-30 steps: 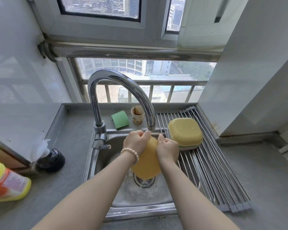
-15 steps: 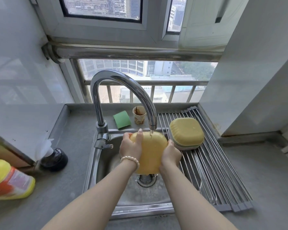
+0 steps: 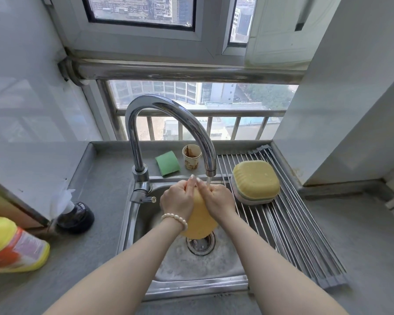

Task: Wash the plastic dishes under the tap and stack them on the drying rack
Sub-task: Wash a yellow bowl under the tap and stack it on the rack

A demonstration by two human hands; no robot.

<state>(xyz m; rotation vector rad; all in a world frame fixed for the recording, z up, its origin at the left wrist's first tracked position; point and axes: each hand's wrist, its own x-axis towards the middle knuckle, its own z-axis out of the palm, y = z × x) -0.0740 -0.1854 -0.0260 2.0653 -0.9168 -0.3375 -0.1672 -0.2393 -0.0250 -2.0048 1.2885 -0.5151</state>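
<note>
Bottle (image 3: 11, 246), yellow with an orange label, is lying at the worktop's (image 3: 96, 251) left edge. Black holder (image 3: 76, 215) with white tissue is sitting just right of it, near the left wall. Green sponge (image 3: 168, 163) is lying on the back ledge of the worktop, beside a stained paper cup (image 3: 191, 156) standing upright. Tap (image 3: 168, 123) is arching over the sink (image 3: 191, 285), spout end pointing down, thin stream of water running from it.

Left hand (image 3: 178, 201), pearl bracelet (image 3: 175, 220) on the wrist, is gripping the top left of the yellow dish (image 3: 199, 221), fingers curled round its rim, one or two fingertips sticking up. Right hand (image 3: 218, 198) is gripping the dish's top right the same way, fingers curled over the edge. Both hands are meeting at the top of the dish, right under the stream. Dish is hanging tilted, roughly on edge, over the sink's middle, its lower end above the drain (image 3: 200, 243).

Rack (image 3: 305, 246) of metal rods is spanning the sink's right side and the worktop. A stack of dishes (image 3: 255, 181) is sitting upside down at the rack's back end, yellow one on top, paler ones showing beneath, just right of the right hand, apart from it.
</note>
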